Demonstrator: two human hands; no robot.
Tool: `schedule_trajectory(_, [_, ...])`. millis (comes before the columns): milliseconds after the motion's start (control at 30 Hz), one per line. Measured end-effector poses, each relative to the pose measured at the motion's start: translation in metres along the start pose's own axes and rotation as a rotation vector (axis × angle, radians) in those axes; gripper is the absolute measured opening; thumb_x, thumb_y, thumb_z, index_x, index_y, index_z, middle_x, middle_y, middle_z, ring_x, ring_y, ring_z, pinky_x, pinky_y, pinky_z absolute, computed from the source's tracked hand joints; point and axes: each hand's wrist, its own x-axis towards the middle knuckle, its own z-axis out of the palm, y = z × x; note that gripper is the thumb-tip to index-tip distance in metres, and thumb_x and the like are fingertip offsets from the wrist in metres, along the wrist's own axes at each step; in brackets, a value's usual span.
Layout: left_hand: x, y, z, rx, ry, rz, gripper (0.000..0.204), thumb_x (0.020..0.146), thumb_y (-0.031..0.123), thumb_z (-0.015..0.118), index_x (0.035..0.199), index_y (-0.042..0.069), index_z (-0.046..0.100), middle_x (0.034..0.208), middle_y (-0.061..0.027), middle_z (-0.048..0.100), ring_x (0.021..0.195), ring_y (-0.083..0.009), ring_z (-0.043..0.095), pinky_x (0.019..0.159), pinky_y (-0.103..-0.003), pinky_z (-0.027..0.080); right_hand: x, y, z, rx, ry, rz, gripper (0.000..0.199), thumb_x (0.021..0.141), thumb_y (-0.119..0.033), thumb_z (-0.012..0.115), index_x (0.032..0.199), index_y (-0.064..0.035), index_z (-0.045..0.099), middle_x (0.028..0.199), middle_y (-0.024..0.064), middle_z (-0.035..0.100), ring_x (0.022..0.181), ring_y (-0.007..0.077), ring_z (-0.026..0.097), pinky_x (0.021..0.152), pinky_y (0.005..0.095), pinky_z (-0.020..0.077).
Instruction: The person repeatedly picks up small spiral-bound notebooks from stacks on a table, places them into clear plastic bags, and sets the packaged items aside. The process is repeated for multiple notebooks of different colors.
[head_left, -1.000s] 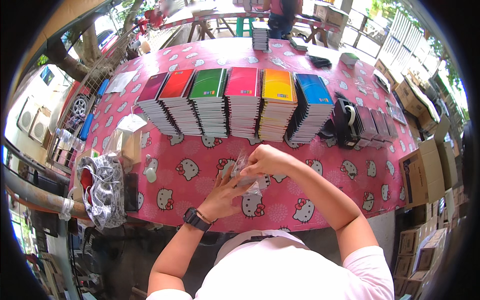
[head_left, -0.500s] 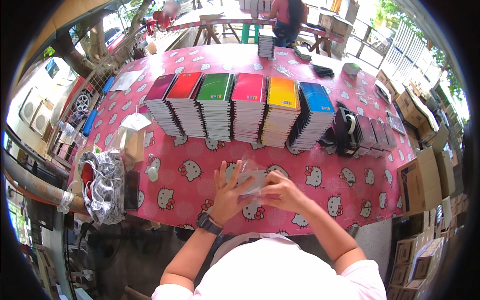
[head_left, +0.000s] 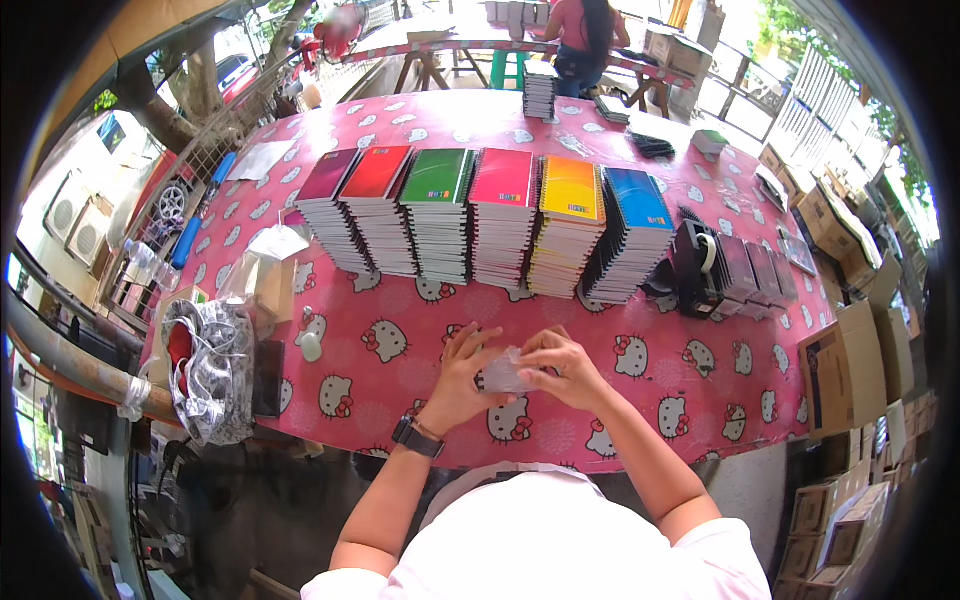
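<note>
Between my hands is a small crinkled piece of clear plastic (head_left: 503,374), perhaps a bag; whether anything is inside it I cannot make out. My left hand (head_left: 460,378), with a dark watch on its wrist, grips the plastic's left side between thumb and fingers. The thumb and fingers of my right hand (head_left: 562,370) pinch its upper right edge. Beyond my hands stands a row of tall stacks of spiral notebooks: purple (head_left: 329,176), red (head_left: 376,172), green (head_left: 436,178), pink (head_left: 503,178), yellow (head_left: 572,188) and blue (head_left: 638,199).
A pink patterned cloth (head_left: 380,400) covers the table. On the right are a black tape dispenser (head_left: 692,268), dark packs (head_left: 752,272) and a cardboard box (head_left: 845,365). A grey patterned fabric bag (head_left: 215,380) lies on the left. Another person (head_left: 582,45) is at a far table.
The plastic is folded down smaller and more bunched between my hands. My left fingers, spread flat before, have curled in around it, and my right hand has shifted slightly up.
</note>
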Motion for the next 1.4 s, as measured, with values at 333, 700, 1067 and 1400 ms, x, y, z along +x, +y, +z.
schedule_trajectory(333, [-0.01,-0.005,0.013,-0.006,0.183,0.084,0.025,0.067,0.019,0.075,0.091,0.012,0.071,0.107,0.0023,0.062,0.12,-0.0251,0.041,0.103,-0.045,0.023,-0.012,0.009,0.022,-0.069,0.102,-0.066,0.039,0.063,-0.023,0.081,0.092,-0.0057,0.063,0.106,0.0121,0.057,0.099,0.0278,0.054,0.082,0.0378,0.0459])
schedule_trajectory(700, [-0.005,0.01,0.029,-0.068,0.457,-0.162,0.05,0.076,0.013,0.069,0.123,0.01,0.053,0.083,0.0026,0.067,0.101,-0.0182,0.053,0.106,-0.045,0.019,0.007,-0.01,0.03,-0.109,0.224,0.176,0.03,0.067,-0.015,0.079,0.084,0.0004,0.06,0.088,0.0115,0.059,0.076,0.0224,0.059,0.064,0.032,0.0478])
schedule_trajectory(1067, [-0.051,0.027,0.046,0.399,0.059,-0.01,0.058,0.081,0.041,0.056,0.13,0.013,0.045,0.135,-0.0046,0.042,0.13,-0.0255,0.031,0.105,-0.061,0.007,0.026,0.008,0.015,0.25,0.099,0.439,0.014,0.075,-0.011,0.07,0.084,-0.0009,0.067,0.076,0.0045,0.066,0.072,0.0085,0.058,0.066,0.0245,0.0473])
schedule_trajectory(1400, [-0.037,0.04,0.042,0.602,0.098,-0.01,0.065,0.067,0.043,0.067,0.123,0.015,0.05,0.123,-0.0013,0.043,0.117,-0.0237,0.037,0.099,-0.057,0.02,0.014,0.043,0.002,0.16,0.311,0.43,0.021,0.078,-0.022,0.067,0.088,-0.0036,0.067,0.083,0.0112,0.067,0.075,0.0168,0.064,0.069,0.0317,0.0489])
